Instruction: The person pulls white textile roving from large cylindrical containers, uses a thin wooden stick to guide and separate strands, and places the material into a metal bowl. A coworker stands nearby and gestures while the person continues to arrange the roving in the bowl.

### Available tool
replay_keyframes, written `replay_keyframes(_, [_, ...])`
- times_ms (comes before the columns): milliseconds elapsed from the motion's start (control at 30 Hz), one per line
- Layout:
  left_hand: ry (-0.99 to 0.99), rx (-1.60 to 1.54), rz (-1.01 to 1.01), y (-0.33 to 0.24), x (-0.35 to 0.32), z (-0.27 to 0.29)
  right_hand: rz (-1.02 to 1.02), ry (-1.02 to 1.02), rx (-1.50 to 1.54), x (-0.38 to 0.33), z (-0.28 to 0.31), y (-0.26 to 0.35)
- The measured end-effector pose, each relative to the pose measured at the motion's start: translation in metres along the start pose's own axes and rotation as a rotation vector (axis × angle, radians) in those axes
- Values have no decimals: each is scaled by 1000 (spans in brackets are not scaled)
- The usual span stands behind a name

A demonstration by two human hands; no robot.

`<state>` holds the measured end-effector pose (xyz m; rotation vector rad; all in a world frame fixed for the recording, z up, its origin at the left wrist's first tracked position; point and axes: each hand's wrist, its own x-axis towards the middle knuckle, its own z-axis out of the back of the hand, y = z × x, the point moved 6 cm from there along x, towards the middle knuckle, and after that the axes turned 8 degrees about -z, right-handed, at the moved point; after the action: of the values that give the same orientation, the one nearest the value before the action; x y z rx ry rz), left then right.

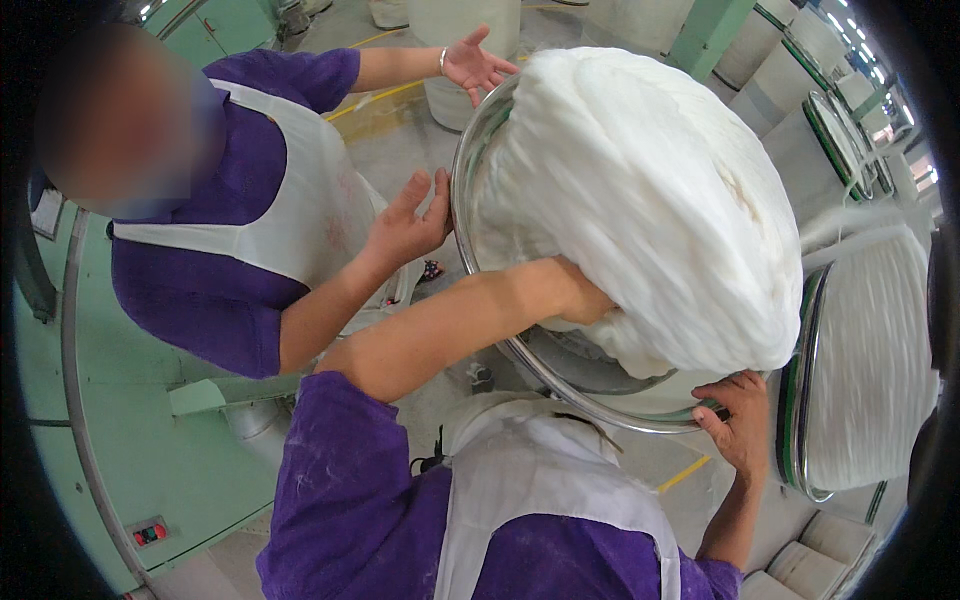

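Observation:
A large, fluffy heap of white fibre sliver [660, 190] rises out of a round can with a shiny metal rim [572, 396]. My left arm stretches across the near left side of the rim, and my left hand [583, 292] is pushed into the underside of the heap. Its fingers are hidden in the fibre. At the near right, my right hand [738, 415] is closed round the rim, just below the heap. Under the fibre a grey part of the can's inside shows.
A co-worker in purple with a white apron [300, 190] stands at left, one open hand [478, 68] by the far rim, the other [412, 220] against its left side. Another sliver-filled can [865, 350] stands close at right. A green machine [170, 430] is at left.

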<state>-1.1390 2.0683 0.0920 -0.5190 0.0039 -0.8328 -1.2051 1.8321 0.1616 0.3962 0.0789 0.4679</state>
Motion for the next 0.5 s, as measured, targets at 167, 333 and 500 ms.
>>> replay_keyframes(167, [-78,-3,-64,-14,0,-3,-34,67,-6,-13,-7,-7])
replay_keyframes(333, [-58,-84,-40,-21,15,-2,87,17,-28,-17,2,-19])
replay_keyframes(500, [91,-37,-31,0,47,15,-28,59,-107,-1,10,-39])
